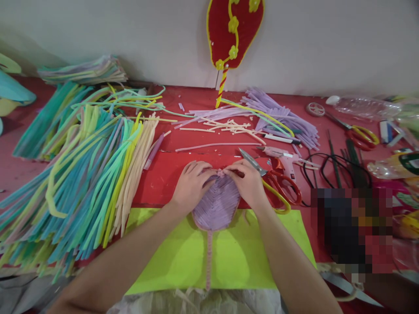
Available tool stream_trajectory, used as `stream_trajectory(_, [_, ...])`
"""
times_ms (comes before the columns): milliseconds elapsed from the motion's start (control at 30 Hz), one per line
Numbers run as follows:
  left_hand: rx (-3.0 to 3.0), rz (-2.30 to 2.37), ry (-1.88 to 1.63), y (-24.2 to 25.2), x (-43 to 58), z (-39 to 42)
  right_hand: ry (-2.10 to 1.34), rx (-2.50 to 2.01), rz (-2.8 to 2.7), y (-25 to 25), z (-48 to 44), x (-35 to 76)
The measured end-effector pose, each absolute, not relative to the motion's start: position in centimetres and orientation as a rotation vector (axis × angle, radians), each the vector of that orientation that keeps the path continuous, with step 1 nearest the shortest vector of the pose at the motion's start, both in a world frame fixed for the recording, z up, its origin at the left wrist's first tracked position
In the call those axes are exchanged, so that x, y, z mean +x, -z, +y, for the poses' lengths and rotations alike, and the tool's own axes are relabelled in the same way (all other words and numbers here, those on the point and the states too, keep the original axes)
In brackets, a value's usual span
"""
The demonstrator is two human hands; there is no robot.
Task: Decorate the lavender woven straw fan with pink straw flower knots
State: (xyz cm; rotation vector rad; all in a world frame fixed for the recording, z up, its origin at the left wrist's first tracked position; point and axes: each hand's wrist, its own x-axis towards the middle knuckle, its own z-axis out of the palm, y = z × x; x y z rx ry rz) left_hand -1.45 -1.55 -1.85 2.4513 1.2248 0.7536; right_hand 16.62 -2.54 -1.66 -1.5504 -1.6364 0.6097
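Observation:
A small fan (216, 205) of lilac pipe cleaners, edged in pale pink, lies with its twisted pink handle (208, 261) toward me. My left hand (194, 183) grips its upper left edge, fingers curled and thumb over the lilac face. At the top edge sits a small pink pipe-cleaner flower (221, 173). My right hand (247, 181) pinches this flower between thumb and forefinger; the fingertips partly cover it. Under the handle lies a bright yellow-green sheet (157, 257). Red-and-yellow-handled scissors (278, 185) lie just beyond my right hand.
Bundled coloured pipe cleaners (81, 183) cover the left side. Behind are lilac pipe cleaners (281, 117) and a finished red fan (229, 35) against the wall. A pink glue gun (284, 159), black cable (322, 159), second scissors (356, 131) and plastic bottle (366, 107) lie right.

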Motion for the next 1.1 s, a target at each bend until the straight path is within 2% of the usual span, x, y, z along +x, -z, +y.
stream_trajectory(533, [2.408, 1.202, -0.627, 2.0, -1.6, -1.2, -0.589, -1.568, -1.724, 1.7, -2.5, 17.1])
stream_trajectory(833, [2.296, 1.148, -0.685, 2.3, -1.6, -0.9, -0.559, -1.567, -1.742, 0.3, -2.9, 17.2])
stream_trajectory(933, [2.210, 1.167, -0.702, 2.3, -1.6, -0.9, -0.369, -1.706, -1.604, -0.9, -3.6, 19.9])
stream_trajectory(1033, [2.161, 1.215, -0.748, 2.1, -1.6, -0.9, -0.060, -2.017, -1.434, -1.1, -4.0, 24.5])
stream_trajectory(1100, [2.145, 1.329, -0.778, 1.9, -1.6, -0.9, 0.003, -2.252, -1.360, -0.5, -4.0, 27.6])
